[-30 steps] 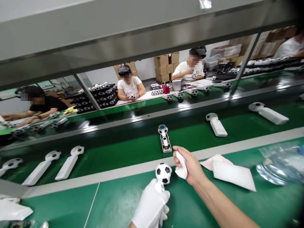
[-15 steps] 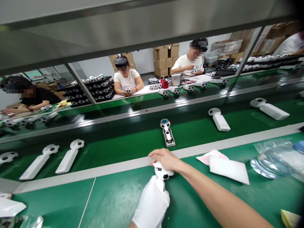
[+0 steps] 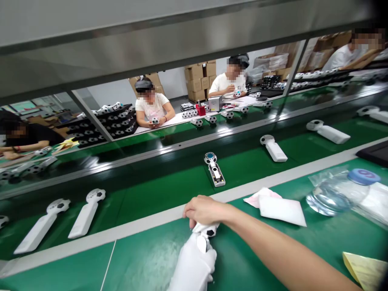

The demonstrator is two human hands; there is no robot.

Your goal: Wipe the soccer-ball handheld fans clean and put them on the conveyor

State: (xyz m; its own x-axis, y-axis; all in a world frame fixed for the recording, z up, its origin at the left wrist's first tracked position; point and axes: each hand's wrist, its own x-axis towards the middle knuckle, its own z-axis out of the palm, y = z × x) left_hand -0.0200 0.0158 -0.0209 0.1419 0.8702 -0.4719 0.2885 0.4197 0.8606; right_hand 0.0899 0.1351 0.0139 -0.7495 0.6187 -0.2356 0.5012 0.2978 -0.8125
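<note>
My left hand (image 3: 194,262), in a white glove, is closed around the handle of a handheld device with a football-patterned head (image 3: 211,231). The device stays low over the green bench, its handle mostly hidden by the glove. My bare right hand (image 3: 201,210) bends over the top of that head, fingers curled downward. Under its fingers shows a white piece that looks like cloth (image 3: 197,227); most of it is hidden. Just beyond, on the green belt, lies an opened device (image 3: 215,171) with its inner parts and a blue disc showing.
Closed white football-headed devices (image 3: 86,214) lie along the belt (image 3: 136,198) on both sides. A folded white pad (image 3: 282,210), a clear bottle (image 3: 330,198) and a yellow paper (image 3: 363,268) are on the right. Across the line, co-workers (image 3: 153,107) sit near stacked trays (image 3: 119,121).
My hands have shifted slightly, and the right hand now covers more of the football head. The view has turned a little; a dark tray edge shows at the right.
</note>
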